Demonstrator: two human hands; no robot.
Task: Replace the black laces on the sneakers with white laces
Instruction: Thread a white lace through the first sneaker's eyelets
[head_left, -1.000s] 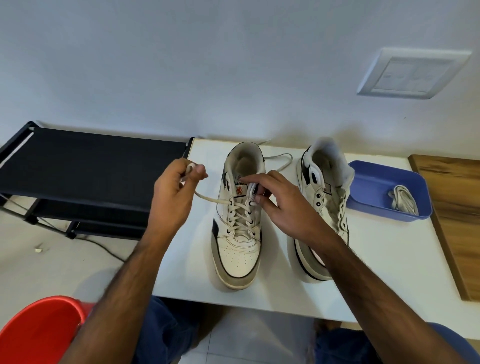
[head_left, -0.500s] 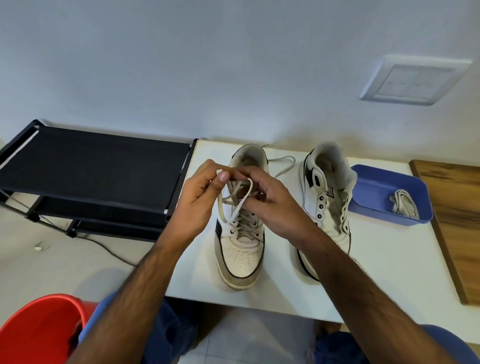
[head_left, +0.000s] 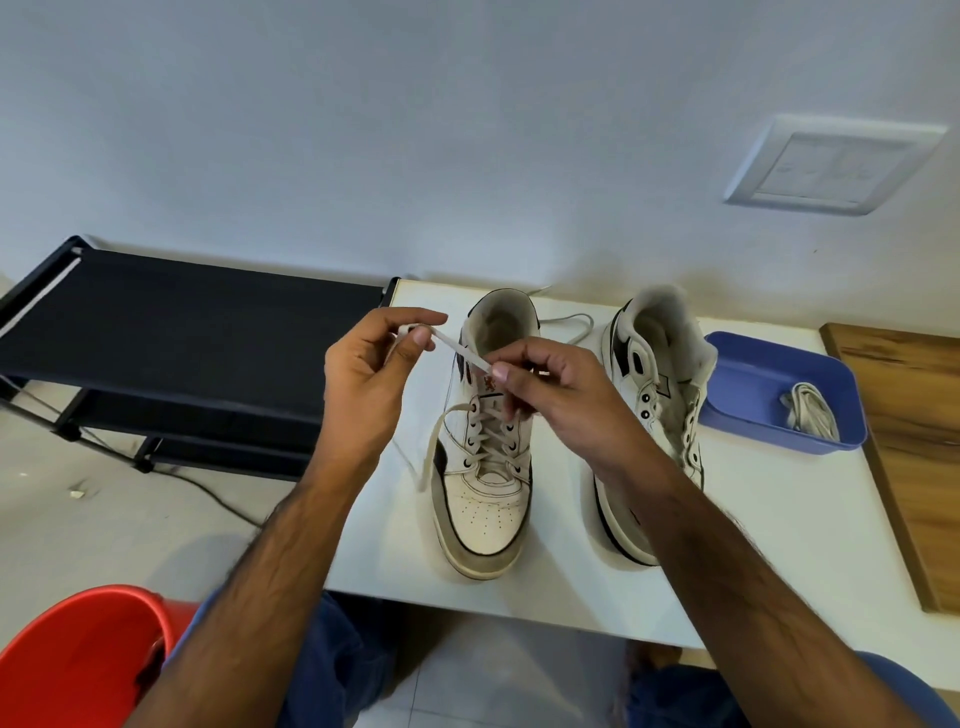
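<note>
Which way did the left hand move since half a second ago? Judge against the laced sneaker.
Yes: the left hand moved left, off the laced sneaker toward the black rack, pinching the white lace.

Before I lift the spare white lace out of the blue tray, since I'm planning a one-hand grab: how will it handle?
Probably floppy: the spare white lace lies in loose coils in the blue tray. Likely very light, being a thin flat strand. It may come up as a trailing bundle rather than one neat piece, since the coils overlap.
</note>
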